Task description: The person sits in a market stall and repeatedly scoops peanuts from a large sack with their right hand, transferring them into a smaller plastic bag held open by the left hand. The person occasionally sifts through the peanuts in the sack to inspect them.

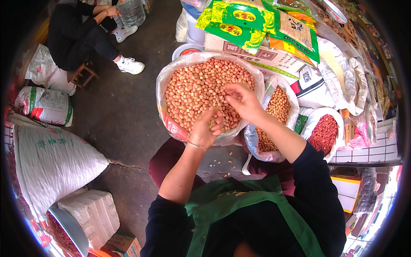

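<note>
A large open sack [163,75] full of pinkish peanut kernels [189,88] stands before me. Over its near edge is my left hand [208,126], palm turned up and fingers curled around a few pale kernels or bits that are partly hidden. Higher and to the right, my right hand [242,99] reaches over the kernels with its thumb and fingers bent close together; whether something is between the fingertips cannot be told. A bracelet circles my left wrist.
Right of the sack stand a bag of smaller tan kernels [278,104] and a bag of red peanuts [323,133]. Green packets [245,14] lie on a carton behind. A seated person [82,35] is at the upper left. White sacks [54,160] and a foam box [91,215] line the left.
</note>
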`<state>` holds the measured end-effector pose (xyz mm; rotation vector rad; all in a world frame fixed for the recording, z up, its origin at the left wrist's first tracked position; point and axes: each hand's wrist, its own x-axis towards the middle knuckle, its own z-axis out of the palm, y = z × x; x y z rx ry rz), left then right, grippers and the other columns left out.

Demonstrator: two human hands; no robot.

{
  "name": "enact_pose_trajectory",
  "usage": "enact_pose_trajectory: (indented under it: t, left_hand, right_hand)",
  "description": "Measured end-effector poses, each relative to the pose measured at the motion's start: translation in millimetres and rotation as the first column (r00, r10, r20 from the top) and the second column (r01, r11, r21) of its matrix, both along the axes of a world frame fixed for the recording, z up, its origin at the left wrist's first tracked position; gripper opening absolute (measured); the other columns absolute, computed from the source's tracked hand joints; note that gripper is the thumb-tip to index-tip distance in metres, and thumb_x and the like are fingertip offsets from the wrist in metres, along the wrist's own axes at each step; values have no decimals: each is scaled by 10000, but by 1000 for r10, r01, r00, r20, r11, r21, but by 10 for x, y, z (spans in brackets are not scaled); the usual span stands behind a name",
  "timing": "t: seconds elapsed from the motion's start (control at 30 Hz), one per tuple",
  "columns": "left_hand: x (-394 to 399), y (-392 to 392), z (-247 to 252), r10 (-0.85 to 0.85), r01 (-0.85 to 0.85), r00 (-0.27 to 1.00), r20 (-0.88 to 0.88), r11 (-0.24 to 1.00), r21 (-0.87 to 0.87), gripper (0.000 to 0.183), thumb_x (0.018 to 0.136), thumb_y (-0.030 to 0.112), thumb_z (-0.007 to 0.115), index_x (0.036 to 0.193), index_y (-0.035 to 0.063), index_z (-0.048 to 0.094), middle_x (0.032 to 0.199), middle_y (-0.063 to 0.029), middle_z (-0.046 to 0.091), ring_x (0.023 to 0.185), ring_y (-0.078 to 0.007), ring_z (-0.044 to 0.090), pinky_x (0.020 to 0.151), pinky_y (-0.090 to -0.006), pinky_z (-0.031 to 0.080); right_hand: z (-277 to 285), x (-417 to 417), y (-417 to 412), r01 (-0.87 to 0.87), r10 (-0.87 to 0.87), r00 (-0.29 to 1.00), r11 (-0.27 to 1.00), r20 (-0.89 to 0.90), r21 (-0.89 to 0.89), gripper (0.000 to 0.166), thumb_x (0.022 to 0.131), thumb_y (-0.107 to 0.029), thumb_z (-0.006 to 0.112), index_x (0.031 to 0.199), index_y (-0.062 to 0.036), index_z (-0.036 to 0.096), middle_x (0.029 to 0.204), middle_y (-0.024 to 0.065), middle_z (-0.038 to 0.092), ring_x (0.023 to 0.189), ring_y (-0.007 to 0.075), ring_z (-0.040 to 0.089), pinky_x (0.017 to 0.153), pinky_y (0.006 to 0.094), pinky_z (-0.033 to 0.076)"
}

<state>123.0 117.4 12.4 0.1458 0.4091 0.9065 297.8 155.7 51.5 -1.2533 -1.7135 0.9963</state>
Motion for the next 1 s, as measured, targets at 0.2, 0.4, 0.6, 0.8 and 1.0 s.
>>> enact_pose_trajectory:
  t: [0.2, 0.4, 0.6, 0.8, 1.0]
  left_hand:
    - [-27, -19, -10, 14, -14, 1000, -26, 1000, 12, 287, 1017, 262, 395, 890, 30, 506, 733, -40, 441, 535, -86, 322, 456, -199, 275]
    - [-10, -23, 22, 17, -16, 1000, -19, 1000, 19, 276, 1012, 260, 415, 892, 31, 513, 730, -41, 447, 536, -88, 327, 457, -200, 278]
    - [-15, -13, 10, 2, -1, 1000, -28, 1000, 22, 255, 1008, 252, 433, 895, 41, 518, 728, -33, 449, 532, -87, 330, 458, -199, 284]
    - [-31, -6, 45, -9, 9, 1000, -7, 1000, 17, 256, 1010, 254, 434, 890, 43, 515, 719, -28, 441, 530, -84, 329, 458, -196, 282]
    - [-14, -8, 27, 5, -4, 1000, -18, 1000, 29, 272, 1008, 258, 431, 890, 31, 521, 709, -34, 449, 506, -77, 319, 447, -195, 270]
  right_hand:
    - [31, 70, -101, 134, -326, 906, 825, -269, -549, 438, 848, -108, 593, 1230, 66, 469, 1234, 154, 544, 1157, 241, 511, 1052, 384, 343]
    - [-318, -74, 561, -14, -578, 578, 698, -576, -716, 269, 828, -124, 579, 1067, -5, 610, 1049, 131, 649, 1005, 243, 600, 946, 366, 450]
    - [-235, -175, 740, -117, -524, 568, 712, -635, -693, 316, 821, -201, 665, 1069, -7, 634, 1085, 131, 662, 998, 227, 629, 924, 356, 481]
    - [27, -309, 690, 45, -225, 890, 909, -396, -414, 447, 812, -80, 686, 1209, 9, 501, 1061, 132, 637, 959, 188, 616, 842, 287, 494]
    - [224, -306, 645, -60, 48, 997, 973, -56, -224, 466, 832, -58, 672, 1266, -32, 501, 1120, 88, 613, 946, 146, 603, 835, 292, 502]
